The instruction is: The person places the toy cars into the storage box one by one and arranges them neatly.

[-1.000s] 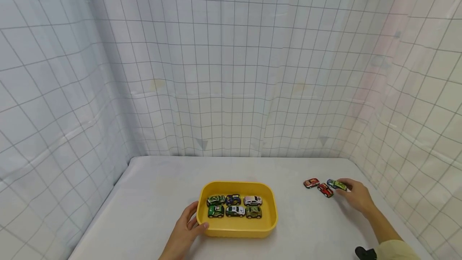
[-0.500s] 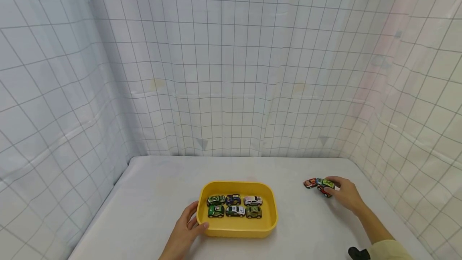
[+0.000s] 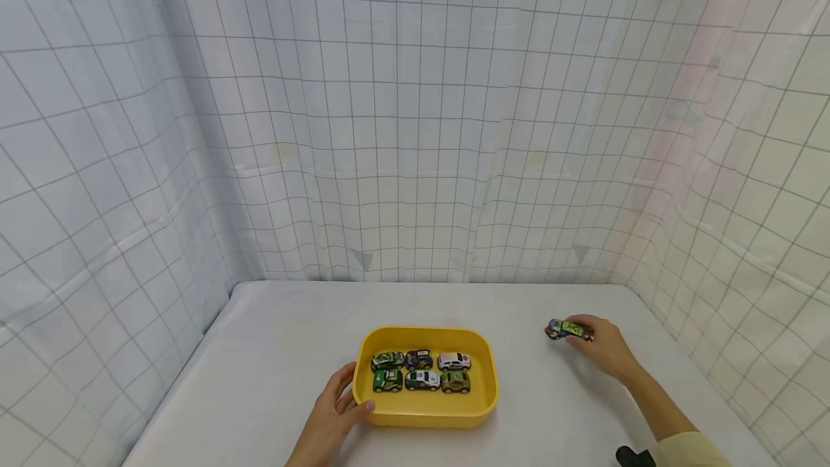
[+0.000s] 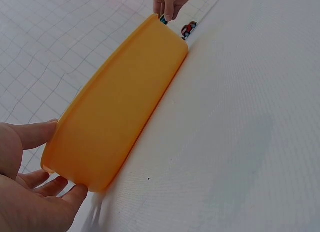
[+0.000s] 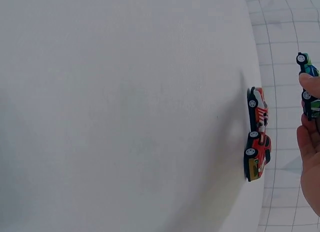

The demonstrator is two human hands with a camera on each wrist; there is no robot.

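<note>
My right hand [image 3: 603, 346] pinches a green and blue toy car [image 3: 572, 329] between thumb and fingers, raised off the table. Two red toy cars, a striped one [image 5: 259, 109] and a darker one [image 5: 257, 154], stand end to end on the table in the right wrist view. From the head, the lifted car and hand mostly cover them. At the yellow tray's [image 3: 428, 419] left end, my left hand [image 3: 326, 420] grips the rim, thumb at the front corner. Inside the tray stand several toy cars in two rows, including a green one [image 3: 387, 380] and a white one [image 3: 454, 361].
A white cloth covers the table [image 3: 279, 337]. White gridded curtains [image 3: 415, 164] enclose the back and both sides. The tray's front part is bare yellow floor. A black object [image 3: 634, 457] sits by my right sleeve [image 3: 690, 450].
My right hand has carried the green and blue car up and leftward, from beside the red cars to over them. The left hand and the tray have stayed in place.
</note>
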